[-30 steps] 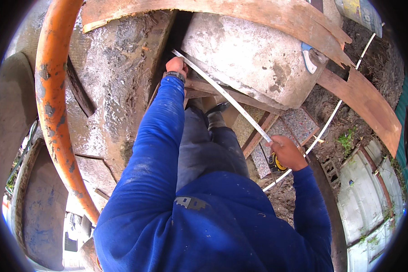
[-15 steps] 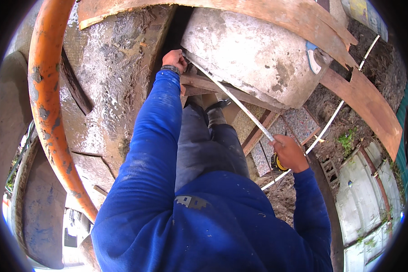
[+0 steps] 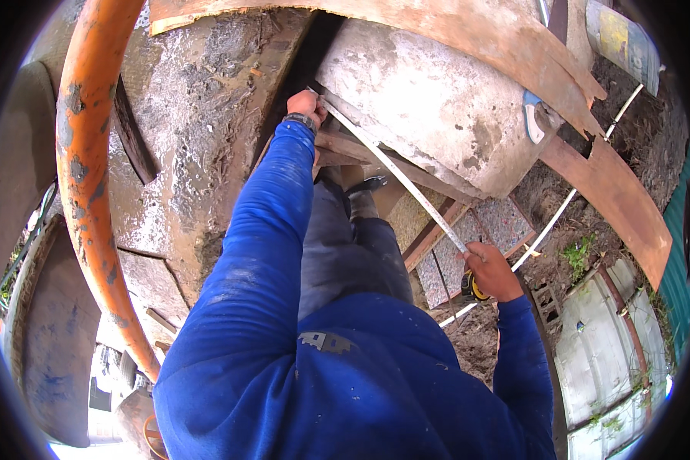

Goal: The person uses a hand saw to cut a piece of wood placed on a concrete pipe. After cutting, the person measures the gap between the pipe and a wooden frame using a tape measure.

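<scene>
An outdoor building site lies below: bare earth with patches of weed, grey patterned paving slabs (image 3: 506,222), and a white pipe (image 3: 560,211) running across the dirt. Two rough concrete blocks rise side by side, the left concrete block (image 3: 184,138) broad and crusted, the right concrete block (image 3: 429,100) paler, with a dark gap between them. A curved orange steel tube (image 3: 84,176) sweeps down the left side, and a rusty curved board (image 3: 514,54) arches over the top of the right block and on down toward the right.

The person, in a blue long-sleeved top and dark trousers, stretches a tape measure across the scene. The left hand (image 3: 305,106), a watch on its wrist, is clenched on the end of the tape blade (image 3: 395,180) and presses it against the top corner of the right block, at the mouth of the gap. The blade runs tight and straight, down and to the right, along the block's lower edge. The right hand (image 3: 492,270) is closed around the yellow tape measure case (image 3: 474,287), holding it above the paving slabs, well apart from the left hand. A wooden batten (image 3: 429,234) lies slanted beneath the blade.
</scene>
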A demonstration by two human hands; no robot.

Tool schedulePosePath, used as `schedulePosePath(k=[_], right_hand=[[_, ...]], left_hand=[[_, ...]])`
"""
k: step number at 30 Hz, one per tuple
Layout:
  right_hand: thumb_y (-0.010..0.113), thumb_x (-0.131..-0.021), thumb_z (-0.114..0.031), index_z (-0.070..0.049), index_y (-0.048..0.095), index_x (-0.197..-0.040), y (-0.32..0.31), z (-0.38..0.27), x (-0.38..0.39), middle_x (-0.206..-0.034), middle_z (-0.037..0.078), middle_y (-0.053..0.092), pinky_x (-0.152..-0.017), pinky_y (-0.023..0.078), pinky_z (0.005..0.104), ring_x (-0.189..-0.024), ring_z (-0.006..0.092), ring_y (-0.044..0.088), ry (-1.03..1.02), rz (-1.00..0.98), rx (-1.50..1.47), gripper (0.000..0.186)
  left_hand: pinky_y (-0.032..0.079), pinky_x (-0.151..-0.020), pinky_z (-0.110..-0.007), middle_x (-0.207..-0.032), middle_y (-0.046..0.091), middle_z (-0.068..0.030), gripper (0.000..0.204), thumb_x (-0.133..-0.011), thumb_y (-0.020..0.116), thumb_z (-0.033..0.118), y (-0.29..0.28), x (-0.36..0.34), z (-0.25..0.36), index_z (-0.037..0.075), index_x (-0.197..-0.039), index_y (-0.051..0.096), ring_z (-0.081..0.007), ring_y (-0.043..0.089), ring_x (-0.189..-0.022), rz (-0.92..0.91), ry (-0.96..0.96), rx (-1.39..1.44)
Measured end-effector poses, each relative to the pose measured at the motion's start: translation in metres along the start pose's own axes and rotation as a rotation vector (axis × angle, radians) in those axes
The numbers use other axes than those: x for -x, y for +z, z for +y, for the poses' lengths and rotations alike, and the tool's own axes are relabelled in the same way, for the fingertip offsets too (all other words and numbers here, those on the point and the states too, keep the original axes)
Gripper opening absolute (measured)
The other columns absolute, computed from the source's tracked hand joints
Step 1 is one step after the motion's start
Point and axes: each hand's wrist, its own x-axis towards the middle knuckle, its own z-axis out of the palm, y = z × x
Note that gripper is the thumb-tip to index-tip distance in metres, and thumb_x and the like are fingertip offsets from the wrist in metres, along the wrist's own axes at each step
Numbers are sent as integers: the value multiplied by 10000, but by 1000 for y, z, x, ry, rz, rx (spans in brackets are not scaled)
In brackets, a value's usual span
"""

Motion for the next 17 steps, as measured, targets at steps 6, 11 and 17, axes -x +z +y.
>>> schedulePosePath(k=[6, 11, 17], right_hand=[[557, -978, -155, 50, 662, -955, 5, -11, -18, -845, 258, 609, -768, 458, 501, -836, 451, 593, -20, 41, 127, 232], [584, -957, -149, 46, 661, -953, 25, -15, -25, -890, 283, 633, -787, 456, 526, -893, 488, 602, -28, 79, 16, 210], [606, -955, -164, 31, 690, -984, 43, -40, -40, -908, 290, 652, -804, 481, 506, -910, 476, 626, 8, 24, -63, 214]], left_hand=[[432, -482, -339, -701, 529, -112, 97, -905, 562, -87, 1, -5, -1, -32, -835, 600, -202, 521, -571, 39, 26, 34], [491, -498, -378, -760, 583, -147, 130, -854, 522, -132, -5, -17, 3, -28, -836, 597, -243, 574, -589, 56, 130, 30], [539, -532, -384, -849, 636, -141, 119, -925, 549, -65, 0, -13, 3, 21, -933, 632, -251, 621, -670, 112, 111, 160]])
